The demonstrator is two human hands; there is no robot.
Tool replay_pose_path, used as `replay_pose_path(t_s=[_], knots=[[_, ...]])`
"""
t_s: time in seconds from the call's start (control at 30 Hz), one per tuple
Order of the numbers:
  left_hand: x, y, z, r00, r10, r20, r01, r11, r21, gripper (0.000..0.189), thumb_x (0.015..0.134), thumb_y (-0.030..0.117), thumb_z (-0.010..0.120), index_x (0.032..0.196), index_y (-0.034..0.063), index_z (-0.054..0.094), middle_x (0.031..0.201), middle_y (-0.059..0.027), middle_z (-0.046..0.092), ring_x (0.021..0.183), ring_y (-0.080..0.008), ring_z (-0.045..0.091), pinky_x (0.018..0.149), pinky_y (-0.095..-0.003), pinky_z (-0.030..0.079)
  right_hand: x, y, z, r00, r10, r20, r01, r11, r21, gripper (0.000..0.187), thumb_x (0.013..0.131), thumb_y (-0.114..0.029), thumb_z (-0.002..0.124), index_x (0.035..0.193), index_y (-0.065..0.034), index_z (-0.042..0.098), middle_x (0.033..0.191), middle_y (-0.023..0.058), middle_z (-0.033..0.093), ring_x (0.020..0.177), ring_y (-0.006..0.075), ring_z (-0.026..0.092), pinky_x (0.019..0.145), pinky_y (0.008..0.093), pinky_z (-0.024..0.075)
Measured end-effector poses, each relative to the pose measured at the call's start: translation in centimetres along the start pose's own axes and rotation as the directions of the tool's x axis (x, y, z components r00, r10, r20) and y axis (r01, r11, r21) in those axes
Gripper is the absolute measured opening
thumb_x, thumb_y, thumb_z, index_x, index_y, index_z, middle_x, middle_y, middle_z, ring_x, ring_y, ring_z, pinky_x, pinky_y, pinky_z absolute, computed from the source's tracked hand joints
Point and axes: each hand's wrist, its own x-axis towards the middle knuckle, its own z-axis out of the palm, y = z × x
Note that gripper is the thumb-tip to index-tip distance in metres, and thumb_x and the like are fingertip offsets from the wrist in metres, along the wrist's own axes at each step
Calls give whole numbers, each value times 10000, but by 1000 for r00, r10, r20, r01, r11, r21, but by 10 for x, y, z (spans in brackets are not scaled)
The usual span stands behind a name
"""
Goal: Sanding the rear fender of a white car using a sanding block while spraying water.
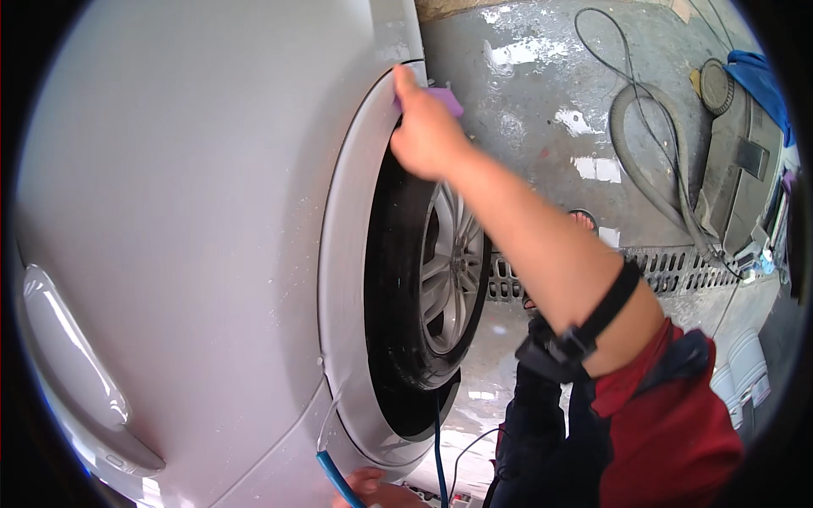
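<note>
My right hand [427, 130] presses against the upper end of the silver wheel-arch trim [346, 209]. A purple pad or cloth [444, 100] shows under its fingers, partly hidden by the hand. Below it are the black tyre [397, 254] and the silver alloy wheel [451, 267]. At the bottom edge, my left hand [367, 484] holds a blue hose [338, 477], and is partly cut off by the frame. Clear water [329, 416] arcs from the hose end onto the lower arch trim. Droplets dot the silver car body panel [209, 209].
A car door handle [76, 355] juts out at the left. On the wet floor [508, 133] a grey corrugated hose [625, 152] and cable lie beside a dusty machine [740, 171]. A slotted drain grate [667, 267] crosses the floor. The blue hose hangs beside my legs [540, 432].
</note>
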Motion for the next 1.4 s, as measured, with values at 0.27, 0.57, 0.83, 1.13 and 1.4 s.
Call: replay_pose_path(t_s=[0.27, 0.57, 0.83, 1.13, 1.4], knots=[[-21, -27, -47, 995, 99, 10, -98, 995, -32, 354, 1061, 425, 533, 1298, 173, 608, 1219, -159, 606, 1102, -364, 609, 761, -507, 566, -60, -40, 17, 991, -112, -66, 116, 991, 61, 832, 834, 63, 535, 1584, 117, 179, 1643, 342, 245, 1544, 417, 271, 1258, 401, 301], [-71, 2, -72, 998, 22, -51, -12, 983, 184, 269, 1076, 387, 492, 1224, 188, 598, 1109, -141, 535, 1065, -322, 551, 752, -406, 500, -287, -131, 45, 916, -397, 63, 395, 918, 46, 737, 868, 95, 529, 1564, 127, 290, 1642, 349, 225, 1522, 511, 271, 1257, 488, 305], [-171, -28, -128, 959, 280, -51, -283, 957, -63, 269, 1086, 295, 520, 1275, 108, 561, 1297, -143, 555, 1175, -347, 607, 750, -534, 556, -457, -119, 93, 886, -459, 64, 463, 882, -89, 591, 940, -30, 558, 1511, 76, 452, 1616, 285, 362, 1498, 438, 383, 1187, 429, 419], [-244, -33, -163, 966, 173, -193, -161, 984, 76, 268, 1056, 384, 513, 1163, 155, 602, 1036, -147, 490, 916, -314, 601, 678, -392, 544, -398, -115, 88, 774, -626, -95, 599, 772, -213, 620, 943, 22, 513, 1551, 46, 395, 1618, 251, 382, 1493, 414, 396, 1183, 432, 431], [-281, -50, -177, 993, 115, 29, -118, 984, 132, 301, 1082, 396, 462, 1243, 153, 536, 1073, -170, 509, 924, -296, 594, 706, -389, 520, -543, -66, 129, 811, -582, 57, 582, 792, -187, 560, 960, -30, 516, 1518, 23, 488, 1654, 223, 349, 1521, 381, 374, 1143, 412, 471]])
